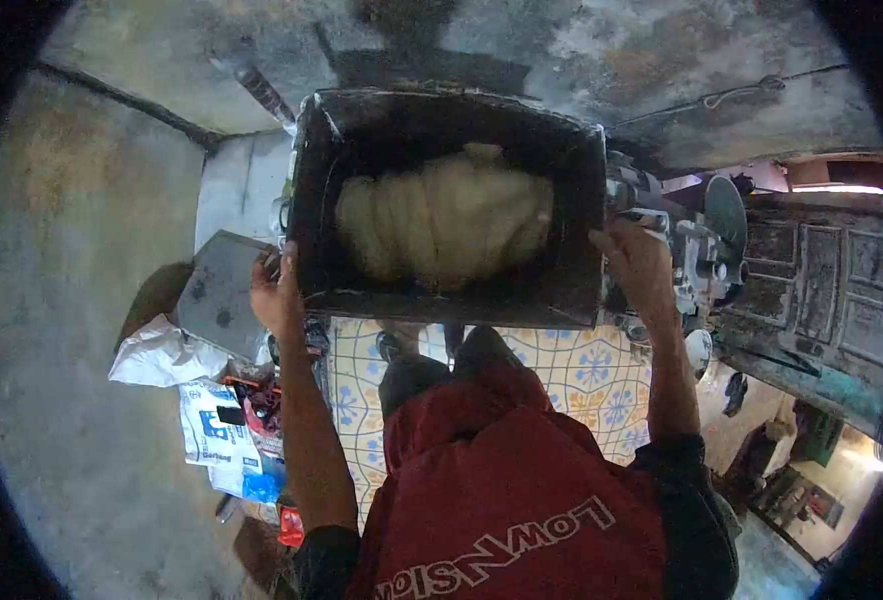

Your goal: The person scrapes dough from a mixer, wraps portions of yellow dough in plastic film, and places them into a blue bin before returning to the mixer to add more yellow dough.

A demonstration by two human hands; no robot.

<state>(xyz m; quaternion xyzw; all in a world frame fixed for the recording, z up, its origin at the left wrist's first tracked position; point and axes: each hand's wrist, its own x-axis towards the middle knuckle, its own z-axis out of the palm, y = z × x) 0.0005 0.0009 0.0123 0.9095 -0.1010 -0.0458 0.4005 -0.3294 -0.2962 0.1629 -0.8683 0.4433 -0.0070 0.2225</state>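
Observation:
A dark, open-topped rectangular box (451, 303) spans the space in front of me. Inside it lies a thick, folded, pale yellowish mass (446, 220) that looks like dough, its outline blurred. My left hand (278, 292) is at the near left corner of the box, with the thumb against the side and the fingers bent. On the opposite side, my right hand (641, 265) curls its fingertips over the right rim. Neither hand touches the pale mass. The undersides of both grips are hidden.
Metal machine parts (701, 260) stand right of the box, by a worn panelled wooden cabinet (811, 270). To the left are a grey slab (226, 295), a white sack (166, 355) and printed bags (216, 425). Patterned tiles (591, 370) cover the floor; a concrete wall (641, 60) rises behind.

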